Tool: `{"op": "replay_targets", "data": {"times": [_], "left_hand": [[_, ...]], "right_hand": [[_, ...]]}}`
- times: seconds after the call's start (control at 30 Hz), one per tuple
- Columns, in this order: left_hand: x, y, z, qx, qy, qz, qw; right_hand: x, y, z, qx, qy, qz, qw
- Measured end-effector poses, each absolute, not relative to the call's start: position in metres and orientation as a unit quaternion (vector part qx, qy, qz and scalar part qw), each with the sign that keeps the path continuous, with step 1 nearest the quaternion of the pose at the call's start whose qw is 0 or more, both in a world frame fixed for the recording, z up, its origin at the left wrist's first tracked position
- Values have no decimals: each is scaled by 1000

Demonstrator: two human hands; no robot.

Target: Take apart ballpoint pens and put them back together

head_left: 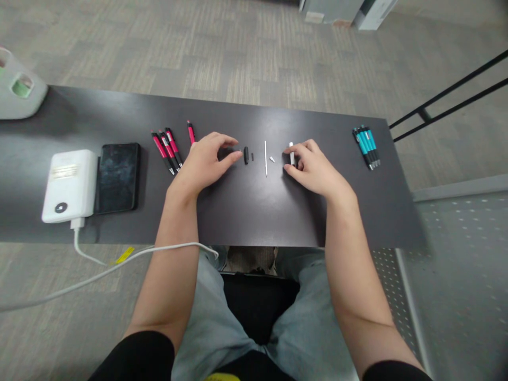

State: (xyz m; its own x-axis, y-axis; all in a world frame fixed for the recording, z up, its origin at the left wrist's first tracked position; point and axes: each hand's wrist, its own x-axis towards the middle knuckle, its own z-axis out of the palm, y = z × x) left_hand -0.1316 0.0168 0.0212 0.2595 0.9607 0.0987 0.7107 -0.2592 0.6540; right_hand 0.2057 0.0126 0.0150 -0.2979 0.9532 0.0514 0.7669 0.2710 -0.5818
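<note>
My left hand (208, 161) rests over the table with thumb and index finger apart, nothing held between them. Just right of its fingertips lies a short black pen part (246, 155), beside a tiny dark piece (252, 156). A thin white pen refill (265, 159) lies upright in view between my hands, with a small silver pen tip (272, 159) to its right. My right hand (311, 164) has its fingers apart around a white and dark pen barrel piece (292, 157); the index finger crosses over it. A red pen (191, 132) is partly hidden behind my left hand.
Several red and black pens (166, 151) lie left of my left hand. Several teal and black pens (365, 146) lie at the right end of the dark table (262, 222). A phone (118, 177) and white power bank (68, 185) sit left; a white cable (130, 267) crosses my left forearm.
</note>
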Motion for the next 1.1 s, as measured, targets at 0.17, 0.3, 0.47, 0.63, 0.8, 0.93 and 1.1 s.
{"op": "replay_targets", "data": {"times": [0.17, 0.3, 0.47, 0.63, 0.8, 0.93, 1.1], "left_hand": [[-133, 19, 18, 751, 556, 260, 243], [-133, 19, 20, 752, 554, 267, 235], [-134, 21, 23, 748, 567, 265, 223], [-146, 27, 17, 730, 588, 276, 214], [-144, 29, 18, 715, 609, 309, 150], [-106, 18, 24, 744, 589, 290, 124], [-50, 4, 20, 788, 552, 243, 125]], "right_hand": [[207, 4, 18, -552, -771, 249, 196], [222, 1, 27, -557, -755, 264, 223], [254, -3, 30, -576, -743, 253, 230], [273, -13, 18, -597, -729, 245, 227], [275, -16, 9, -585, -740, 229, 242], [265, -15, 9, -575, -751, 216, 241], [229, -21, 14, -581, -751, 207, 236]]}}
